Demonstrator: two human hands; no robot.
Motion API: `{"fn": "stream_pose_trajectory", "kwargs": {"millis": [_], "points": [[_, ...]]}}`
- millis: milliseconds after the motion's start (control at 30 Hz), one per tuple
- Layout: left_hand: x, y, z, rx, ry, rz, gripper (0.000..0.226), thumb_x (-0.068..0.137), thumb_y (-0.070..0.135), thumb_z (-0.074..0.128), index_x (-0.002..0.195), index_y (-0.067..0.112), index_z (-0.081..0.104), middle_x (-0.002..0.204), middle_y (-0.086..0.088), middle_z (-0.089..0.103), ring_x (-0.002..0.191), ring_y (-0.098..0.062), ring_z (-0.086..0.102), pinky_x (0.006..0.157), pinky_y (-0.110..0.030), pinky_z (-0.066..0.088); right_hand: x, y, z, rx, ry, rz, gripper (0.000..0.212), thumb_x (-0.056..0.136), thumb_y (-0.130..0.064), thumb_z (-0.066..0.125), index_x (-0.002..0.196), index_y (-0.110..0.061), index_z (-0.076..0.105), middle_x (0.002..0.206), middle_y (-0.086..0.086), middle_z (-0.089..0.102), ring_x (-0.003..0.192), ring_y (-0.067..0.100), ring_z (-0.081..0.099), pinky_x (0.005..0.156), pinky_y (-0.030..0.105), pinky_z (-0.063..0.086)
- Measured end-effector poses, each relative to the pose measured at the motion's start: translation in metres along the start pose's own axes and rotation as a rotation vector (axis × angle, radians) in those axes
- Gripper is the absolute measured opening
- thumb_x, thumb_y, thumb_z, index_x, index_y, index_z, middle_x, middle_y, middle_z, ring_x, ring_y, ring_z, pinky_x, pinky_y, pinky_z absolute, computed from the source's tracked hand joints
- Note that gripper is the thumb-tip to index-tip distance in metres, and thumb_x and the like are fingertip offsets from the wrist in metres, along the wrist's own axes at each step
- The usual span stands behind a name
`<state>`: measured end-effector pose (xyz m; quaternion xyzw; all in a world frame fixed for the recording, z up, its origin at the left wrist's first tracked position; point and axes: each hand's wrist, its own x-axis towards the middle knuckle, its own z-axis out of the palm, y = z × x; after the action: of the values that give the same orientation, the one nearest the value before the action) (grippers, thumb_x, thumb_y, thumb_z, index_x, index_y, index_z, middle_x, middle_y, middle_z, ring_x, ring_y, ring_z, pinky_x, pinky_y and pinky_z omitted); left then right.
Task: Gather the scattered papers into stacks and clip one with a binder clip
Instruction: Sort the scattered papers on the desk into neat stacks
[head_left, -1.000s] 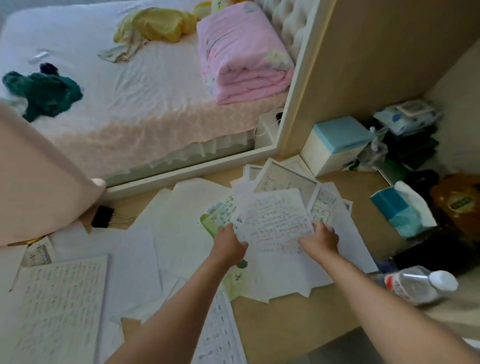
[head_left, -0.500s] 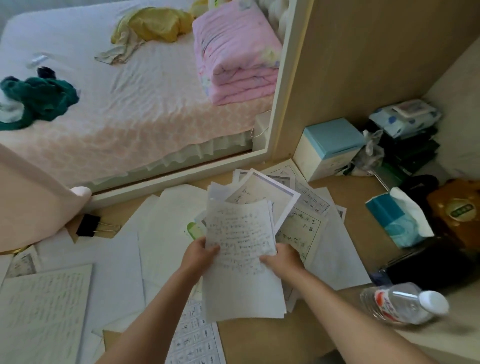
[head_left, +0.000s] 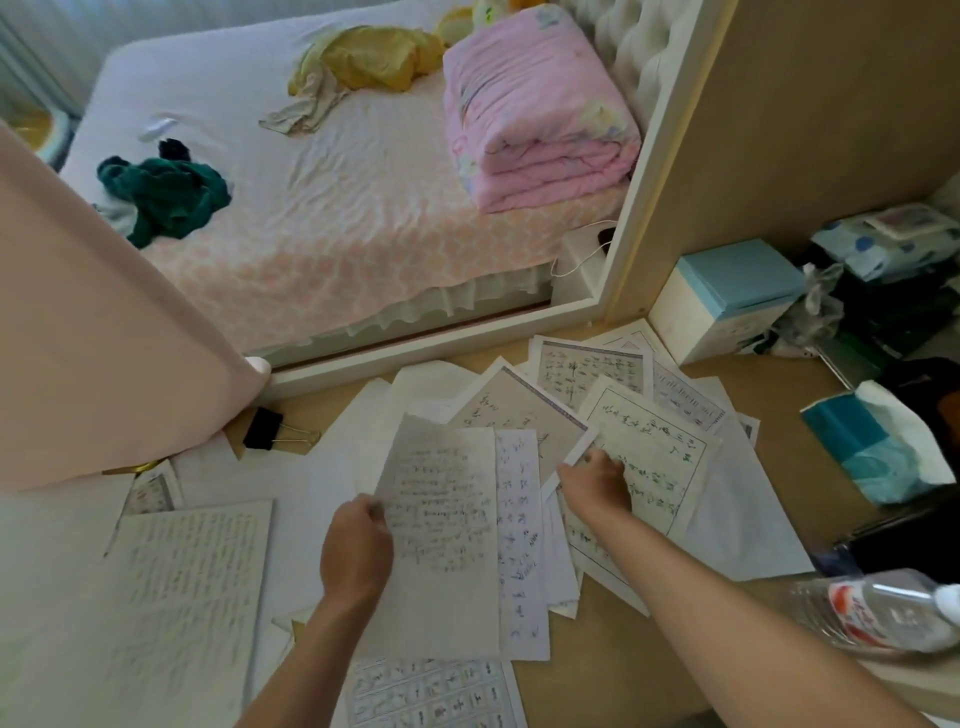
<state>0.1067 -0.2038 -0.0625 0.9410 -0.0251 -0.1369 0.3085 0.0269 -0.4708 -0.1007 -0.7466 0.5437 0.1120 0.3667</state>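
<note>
White sheets, most of them handwritten, lie strewn over the wooden tabletop (head_left: 582, 686), and my head feed looks down on both forearms reaching into them. The left grip (head_left: 358, 540) is curled round the left edge of a small sheaf of papers (head_left: 441, 545), thumb on top. The sheaf is lifted at its far end and its top page is covered in faint handwriting. At two o'clock from the sheaf the right grip (head_left: 595, 486) sits on a bordered sheet (head_left: 654, 457), fingers bent down at that sheet's near left corner. I cannot tell whether it pinches the page or only presses on it.

More loose pages fan out from twelve to two o'clock of the sheaf, overlapping one another. A large handwritten page (head_left: 192, 582) lies flat at nine o'clock, and a printed grid sheet (head_left: 431, 696) peeks out at six o'clock under the sheaf. The black binder clip (head_left: 262, 428) rests on the tabletop at ten o'clock, well apart from both grips, just beside a hanging pink cloth (head_left: 93, 338).

At four o'clock a clear water bottle (head_left: 878, 608) lies on its side. A teal tissue pack (head_left: 872, 447) sits at three o'clock and a blue-lidded box (head_left: 727, 296) at one o'clock. Beyond the tabletop's far edge is a bed (head_left: 337, 218) with a folded pink quilt (head_left: 535, 114) and a green garment (head_left: 166, 197).
</note>
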Motion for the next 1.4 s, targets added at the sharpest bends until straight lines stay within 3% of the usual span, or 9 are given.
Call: {"fn": "stream_pose_trajectory", "kwargs": {"millis": [167, 333, 533, 700, 833, 1033, 1167, 1300, 1400], "points": [[0.038, -0.006, -0.006, -0.149, -0.147, -0.066, 0.024, 0.102, 0.028, 0.047, 0.093, 0.013, 0.063, 0.090, -0.003, 0.067, 0.081, -0.021, 0.065, 0.070, -0.038, 0.056, 0.007, -0.025, 0.007, 0.117, 0.037, 0.138, 0.058, 0.082, -0.037, 0.070, 0.127, -0.011, 0.047, 0.127, 0.015, 0.053, 0.104, 0.034, 0.062, 0.081, 0.039, 0.055], [0.057, -0.008, 0.021, 0.147, -0.255, -0.081, 0.021, 0.093, 0.021, 0.065, 0.111, 0.013, 0.068, 0.132, -0.011, 0.051, 0.122, -0.030, 0.049, 0.101, -0.039, 0.045, 0.014, -0.032, 0.015, 0.429, -0.042, 0.105, 0.024, 0.085, -0.020, 0.070, 0.107, -0.013, 0.065, 0.105, 0.005, 0.070, 0.083, 0.022, 0.066, 0.069, 0.029, 0.054], [0.048, -0.002, 0.030, -0.140, -0.197, -0.268, 0.051, 0.081, 0.013, 0.076, 0.123, 0.015, 0.047, 0.110, -0.004, 0.055, 0.095, -0.023, 0.058, 0.081, -0.032, 0.050, 0.018, -0.045, 0.019, 0.476, -0.069, -0.093, 0.020, 0.100, -0.023, 0.054, 0.115, -0.012, 0.063, 0.104, 0.003, 0.067, 0.088, 0.022, 0.061, 0.075, 0.029, 0.048], [0.042, -0.017, 0.031, -0.177, -0.273, -0.271, 0.017, 0.094, 0.028, 0.062, 0.108, 0.021, 0.067, 0.101, 0.001, 0.070, 0.088, -0.015, 0.065, 0.080, -0.034, 0.055, 0.037, -0.038, 0.007, 0.173, -0.192, -0.147, 0.022, 0.101, -0.023, 0.050, 0.116, -0.013, 0.062, 0.101, 0.004, 0.065, 0.088, 0.025, 0.060, 0.072, 0.030, 0.048], [0.037, -0.023, 0.028, -0.152, -0.181, -0.195, 0.019, 0.100, 0.028, 0.052, 0.094, 0.021, 0.069, 0.092, 0.003, 0.070, 0.083, -0.014, 0.064, 0.067, -0.026, 0.048, 0.044, -0.028, -0.006, 0.041, -0.256, -0.140, 0.023, 0.100, -0.023, 0.051, 0.113, -0.010, 0.065, 0.093, 0.003, 0.064, 0.086, 0.025, 0.062, 0.074, 0.031, 0.051], [0.029, -0.014, 0.027, -0.268, -0.194, -0.245, 0.023, 0.101, 0.035, 0.047, 0.098, 0.014, 0.055, 0.094, -0.003, 0.062, 0.085, -0.019, 0.063, 0.068, -0.033, 0.053, -0.001, -0.029, 0.009, 0.375, -0.489, -0.103, 0.046, 0.098, -0.052, 0.049, 0.123, -0.015, 0.063, 0.116, 0.002, 0.068, 0.108, 0.021, 0.063, 0.098, 0.039, 0.051], [0.026, -0.017, 0.028, -0.205, -0.357, -0.243, 0.047, 0.086, 0.023, 0.073, 0.121, 0.016, 0.043, 0.111, 0.002, 0.056, 0.102, -0.023, 0.062, 0.084, -0.037, 0.055, -0.033, -0.028, 0.025, 0.221, -0.629, -0.208, 0.042, 0.087, -0.020, 0.075, 0.125, -0.016, 0.059, 0.123, 0.002, 0.066, 0.110, 0.019, 0.062, 0.096, 0.031, 0.050], [0.021, -0.025, 0.023, -0.383, -0.282, -0.311, 0.026, 0.092, 0.023, 0.066, 0.114, 0.011, 0.060, 0.107, -0.008, 0.068, 0.090, -0.025, 0.068, 0.081, -0.046, 0.060, -0.038, -0.019, 0.026, 0.389, -0.540, -0.100, 0.041, 0.083, -0.019, 0.079, 0.120, -0.011, 0.062, 0.114, 0.005, 0.069, 0.093, 0.015, 0.066, 0.073, 0.023, 0.055], [0.021, -0.018, 0.020, -0.438, -0.178, -0.333, 0.028, 0.095, 0.033, 0.061, 0.110, 0.009, 0.059, 0.102, -0.007, 0.066, 0.087, -0.024, 0.065, 0.068, -0.035, 0.057, -0.037, -0.011, 0.023, 0.421, -0.520, -0.110, 0.044, 0.084, -0.016, 0.077, 0.125, -0.014, 0.059, 0.120, 0.004, 0.067, 0.105, 0.020, 0.066, 0.092, 0.035, 0.056]]}}
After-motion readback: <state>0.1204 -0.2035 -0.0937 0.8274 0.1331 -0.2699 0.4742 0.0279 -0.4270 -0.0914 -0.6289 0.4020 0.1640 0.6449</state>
